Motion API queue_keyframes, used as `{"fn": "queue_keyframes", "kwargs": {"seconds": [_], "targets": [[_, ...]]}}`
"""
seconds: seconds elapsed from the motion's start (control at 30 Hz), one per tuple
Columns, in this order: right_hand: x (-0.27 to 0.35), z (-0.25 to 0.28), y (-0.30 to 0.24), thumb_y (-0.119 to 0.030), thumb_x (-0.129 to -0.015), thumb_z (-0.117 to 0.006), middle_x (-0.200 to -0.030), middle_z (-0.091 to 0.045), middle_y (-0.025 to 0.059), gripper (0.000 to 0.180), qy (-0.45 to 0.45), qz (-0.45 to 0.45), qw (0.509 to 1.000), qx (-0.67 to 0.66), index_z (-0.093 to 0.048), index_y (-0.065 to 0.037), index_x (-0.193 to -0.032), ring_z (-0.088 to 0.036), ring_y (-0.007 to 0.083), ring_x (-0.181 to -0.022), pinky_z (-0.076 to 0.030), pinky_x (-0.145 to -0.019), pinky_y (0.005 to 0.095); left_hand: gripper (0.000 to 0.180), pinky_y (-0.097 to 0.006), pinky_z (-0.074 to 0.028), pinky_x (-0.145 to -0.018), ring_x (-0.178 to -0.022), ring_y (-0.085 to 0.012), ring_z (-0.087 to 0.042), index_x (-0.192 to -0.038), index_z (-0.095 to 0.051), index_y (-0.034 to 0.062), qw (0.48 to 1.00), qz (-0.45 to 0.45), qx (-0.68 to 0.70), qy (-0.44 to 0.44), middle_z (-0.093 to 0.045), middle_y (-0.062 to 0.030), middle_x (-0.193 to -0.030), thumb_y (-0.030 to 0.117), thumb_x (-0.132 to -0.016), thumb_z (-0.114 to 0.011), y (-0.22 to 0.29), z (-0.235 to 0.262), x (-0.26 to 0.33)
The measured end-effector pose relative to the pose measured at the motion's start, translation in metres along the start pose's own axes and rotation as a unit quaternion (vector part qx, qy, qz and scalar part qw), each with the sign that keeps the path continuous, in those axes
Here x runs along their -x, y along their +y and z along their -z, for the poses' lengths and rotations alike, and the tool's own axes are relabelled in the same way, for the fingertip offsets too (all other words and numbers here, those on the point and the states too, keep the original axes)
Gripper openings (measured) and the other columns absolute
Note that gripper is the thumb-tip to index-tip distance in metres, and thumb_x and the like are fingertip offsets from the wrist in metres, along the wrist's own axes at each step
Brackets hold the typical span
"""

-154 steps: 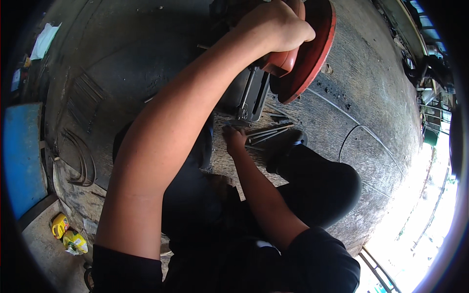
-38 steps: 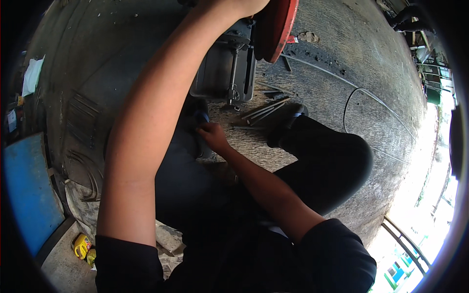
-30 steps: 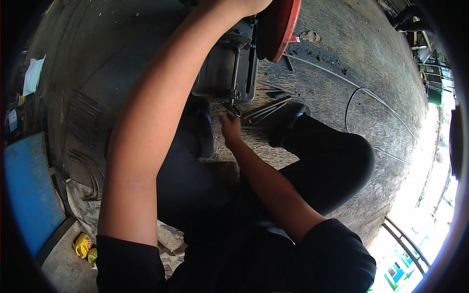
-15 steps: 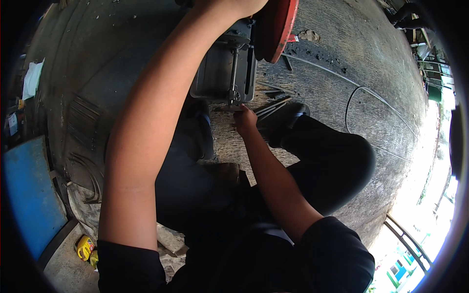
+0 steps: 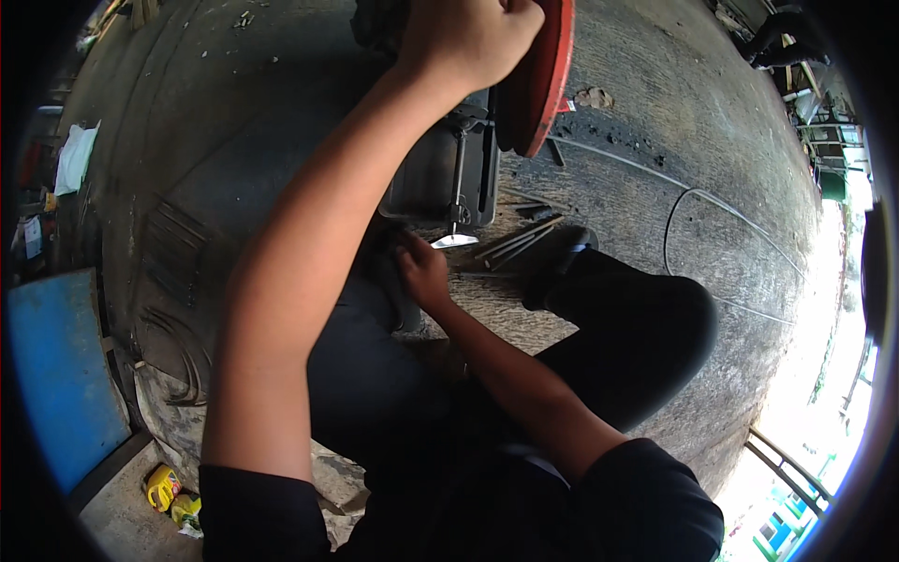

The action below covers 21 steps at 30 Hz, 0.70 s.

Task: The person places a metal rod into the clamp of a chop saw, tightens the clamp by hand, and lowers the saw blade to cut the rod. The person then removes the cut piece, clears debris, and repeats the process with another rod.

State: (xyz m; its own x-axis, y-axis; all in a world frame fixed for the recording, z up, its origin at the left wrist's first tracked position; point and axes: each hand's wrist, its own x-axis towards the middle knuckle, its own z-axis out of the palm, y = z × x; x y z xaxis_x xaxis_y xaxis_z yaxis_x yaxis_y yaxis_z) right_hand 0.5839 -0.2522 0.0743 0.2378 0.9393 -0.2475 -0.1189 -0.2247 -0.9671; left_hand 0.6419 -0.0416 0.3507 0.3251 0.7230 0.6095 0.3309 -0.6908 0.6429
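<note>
My left hand (image 5: 468,37) is raised at the top of the view, fist closed on the handle of a cut-off saw. The saw's red blade guard (image 5: 541,80) sits just right of that hand, above the dark saw body and base (image 5: 440,173). My right hand (image 5: 421,272) is low, at the front of the saw base, fingertips pinching a small shiny metal piece (image 5: 456,241). Several thin metal rods (image 5: 520,239) lie on the concrete just right of that hand.
My dark-trousered knees and a black shoe (image 5: 557,262) crowd the floor below the saw. A thin cable (image 5: 693,197) loops over the concrete at right. A blue panel (image 5: 56,375), a yellow bottle (image 5: 164,487) and a white cloth (image 5: 75,159) lie at left.
My right hand reached up to the saw base, then drew back down-left with the shiny piece at its fingertips. My left hand stays on the handle; the view dropped slightly.
</note>
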Motion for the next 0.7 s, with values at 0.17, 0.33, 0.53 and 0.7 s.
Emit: {"fn": "queue_keyframes", "kwargs": {"seconds": [0.17, 0.33, 0.53, 0.7], "targets": [[-0.043, -0.003, -0.019, -0.014, -0.092, -0.059, -0.113, -0.065, 0.0163, 0.04, 0.068, 0.034, 0.997, -0.031, -0.053, 0.011, -0.122, -0.06, 0.0176, -0.103, -0.045, -0.091, 0.0293, 0.035, -0.032, -0.05, -0.077, -0.092, -0.0285, -0.063, -0.11, -0.061, -0.0012, 0.987, -0.15, -0.022, -0.048, -0.062, -0.0209, -0.11, 0.016, -0.08, -0.064, -0.042, 0.044, 0.039], [-0.116, 0.0, -0.026, -0.011, -0.088, -0.061, -0.102, -0.066, 0.0122, 0.038, 0.125, -0.118, 0.969, -0.178, -0.054, 0.008, -0.12, -0.063, 0.0184, -0.089, -0.05, -0.076, 0.0293, 0.024, -0.039, -0.054, -0.062, -0.076, -0.0304, -0.066, -0.106, -0.064, 0.0099, 0.954, -0.057, -0.188, -0.225, -0.065, -0.01, -0.094, 0.015, -0.082, -0.062, -0.141, 0.091, 0.114], [-0.172, -0.014, -0.022, -0.008, -0.087, -0.061, -0.097, -0.065, 0.0115, 0.029, 0.17, -0.202, 0.922, -0.285, -0.058, 0.006, -0.112, -0.066, 0.0217, -0.082, -0.052, -0.068, 0.0297, 0.013, -0.041, -0.052, -0.073, -0.088, -0.0276, -0.062, -0.086, -0.068, 0.0086, 0.937, 0.01, -0.24, -0.255, -0.063, -0.0069, -0.088, 0.019, -0.08, -0.063, -0.234, 0.034, 0.171], [-0.218, -0.033, -0.011, -0.005, -0.086, -0.061, -0.095, -0.065, 0.0111, 0.022, 0.201, -0.234, 0.923, -0.229, -0.06, 0.005, -0.106, -0.066, 0.0208, -0.079, -0.053, -0.064, 0.0292, 0.018, -0.042, -0.048, -0.077, -0.09, -0.0295, -0.059, -0.095, -0.069, 0.0069, 0.914, -0.013, -0.294, -0.28, -0.065, -0.0065, -0.091, 0.017, -0.083, -0.061, -0.303, -0.01, 0.163]]}}
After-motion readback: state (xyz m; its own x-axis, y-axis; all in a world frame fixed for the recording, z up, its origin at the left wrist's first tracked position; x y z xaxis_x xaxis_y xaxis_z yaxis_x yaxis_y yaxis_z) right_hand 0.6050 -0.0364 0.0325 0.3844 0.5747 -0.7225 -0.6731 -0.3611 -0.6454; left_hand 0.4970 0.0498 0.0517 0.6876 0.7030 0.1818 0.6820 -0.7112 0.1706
